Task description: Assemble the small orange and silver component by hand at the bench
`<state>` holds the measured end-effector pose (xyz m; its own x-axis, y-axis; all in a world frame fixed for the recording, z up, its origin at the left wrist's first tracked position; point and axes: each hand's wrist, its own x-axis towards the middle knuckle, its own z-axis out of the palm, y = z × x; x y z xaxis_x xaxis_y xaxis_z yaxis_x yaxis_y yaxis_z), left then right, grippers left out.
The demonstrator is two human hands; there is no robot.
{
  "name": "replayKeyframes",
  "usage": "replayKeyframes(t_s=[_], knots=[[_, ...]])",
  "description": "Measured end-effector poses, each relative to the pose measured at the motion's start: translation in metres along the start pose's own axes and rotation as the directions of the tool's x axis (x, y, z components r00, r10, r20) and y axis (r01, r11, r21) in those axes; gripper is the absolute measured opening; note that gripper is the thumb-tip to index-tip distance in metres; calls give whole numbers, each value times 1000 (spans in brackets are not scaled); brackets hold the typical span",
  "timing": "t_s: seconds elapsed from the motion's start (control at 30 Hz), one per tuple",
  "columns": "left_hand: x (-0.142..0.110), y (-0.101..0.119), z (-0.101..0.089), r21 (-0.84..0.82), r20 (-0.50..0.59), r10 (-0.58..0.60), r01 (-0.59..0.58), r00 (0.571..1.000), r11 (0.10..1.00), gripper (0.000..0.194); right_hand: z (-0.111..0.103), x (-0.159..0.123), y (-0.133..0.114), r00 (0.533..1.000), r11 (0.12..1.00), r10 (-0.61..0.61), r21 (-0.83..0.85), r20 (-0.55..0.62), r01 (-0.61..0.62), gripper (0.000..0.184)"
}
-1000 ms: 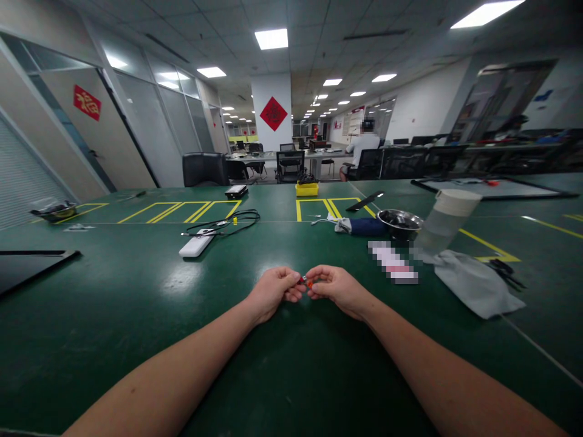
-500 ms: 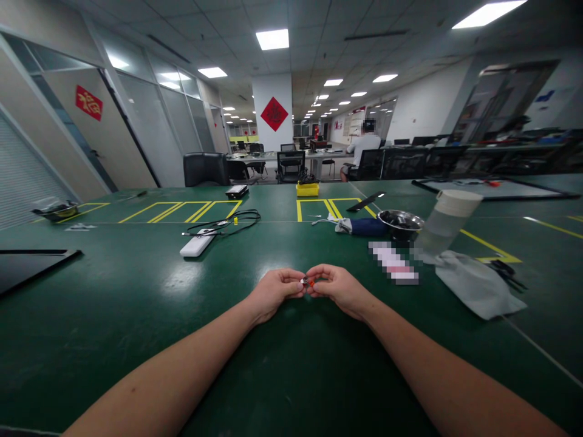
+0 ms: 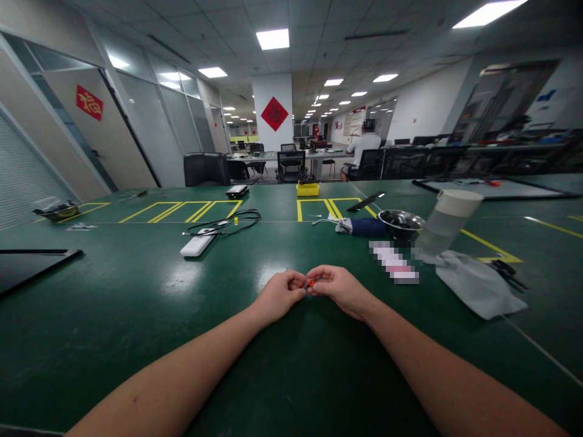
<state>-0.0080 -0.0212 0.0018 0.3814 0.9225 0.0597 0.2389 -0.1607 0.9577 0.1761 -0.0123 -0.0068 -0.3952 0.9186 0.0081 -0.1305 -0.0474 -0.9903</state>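
Note:
My left hand [image 3: 280,295] and my right hand [image 3: 339,286] meet over the green table [image 3: 314,364], fingertips almost touching. Between them is a small orange-and-dark piece [image 3: 310,283], too small to name and partly covered by the fingers. The right thumb and fingers pinch its orange end. At the dark end, the left thumb and forefinger are closed in a pinch. Both palms are bent inward, and the forearms reach in from the bottom corners.
A white power bank [image 3: 197,243] with a black cable [image 3: 248,217] lies left of my hands. To the right are a metal bowl [image 3: 401,226], a clear jar with a pale lid [image 3: 449,221], a grey cloth pouch [image 3: 478,285] and a blurred-out pink item [image 3: 394,262]. Farther back stands a yellow box [image 3: 308,189].
My left fingers have shifted their pinch slightly, and the white spot at the left fingertips is gone. The orange end shows a little more. My right hand has barely moved.

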Motion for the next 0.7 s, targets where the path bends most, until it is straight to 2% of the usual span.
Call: replayKeyframes(t_s=[0.13, 0.27, 0.37, 0.47, 0.7], knots=[[0, -1, -1, 114, -17, 13, -10, 1000, 993, 16, 1, -1, -2, 1000, 1000, -3, -4, 0, 3, 32], [-1, -1, -2, 39, 10, -3, 2, 1000, 999, 16, 1, -1, -3, 1000, 1000, -3, -8, -13, 2, 33], [-2, 0, -1, 1, -3, 31, -31, 1000, 1000, 15, 0, -1, -2, 1000, 1000, -6, -3, -23, 6, 34], [-2, 1, -1, 18, -10, 71, -70, 997, 997, 15, -2, 0, 0, 1000, 1000, -24, 1, -6, 24, 34], [-2, -3, -2, 89, 1, 76, -76, 997, 993, 15, -3, 2, 4, 999, 999, -34, -38, -9, 34, 32]])
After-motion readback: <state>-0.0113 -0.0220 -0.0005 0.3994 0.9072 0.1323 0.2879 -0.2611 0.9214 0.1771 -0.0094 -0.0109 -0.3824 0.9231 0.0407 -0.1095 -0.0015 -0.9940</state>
